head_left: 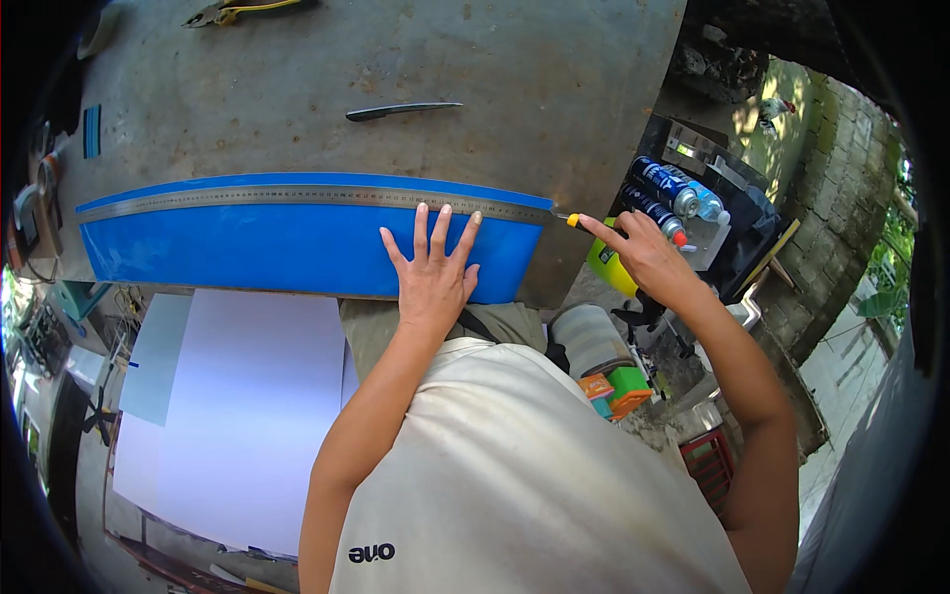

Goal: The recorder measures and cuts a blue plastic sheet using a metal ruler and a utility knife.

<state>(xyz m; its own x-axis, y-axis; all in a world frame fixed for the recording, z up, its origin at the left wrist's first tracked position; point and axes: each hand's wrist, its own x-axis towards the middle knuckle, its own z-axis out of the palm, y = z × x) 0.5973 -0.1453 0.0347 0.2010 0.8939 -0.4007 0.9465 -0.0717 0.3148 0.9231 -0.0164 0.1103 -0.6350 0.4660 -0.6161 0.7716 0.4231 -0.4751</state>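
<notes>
A long blue sheet [247,243] lies along the near edge of the metal table. Across it, close to its far edge, runs a steel ruler [297,196]. My left hand [433,257] is open with fingers spread, the fingertips pressing on the ruler and the palm over the sheet. In my right hand [643,252] is a yellow utility knife [574,221], index finger stretched along it. Its blade tip is at the right end of the ruler, by the sheet's right edge. Part of the knife's handle is hidden in the hand.
A dark-handled blade [401,111] lies farther back on the metal table [534,69], and yellow-handled pliers [237,10] at its far edge. Spray cans [665,186] and a bottle [711,206] stand right of the table. White sheets [252,396] lie at lower left.
</notes>
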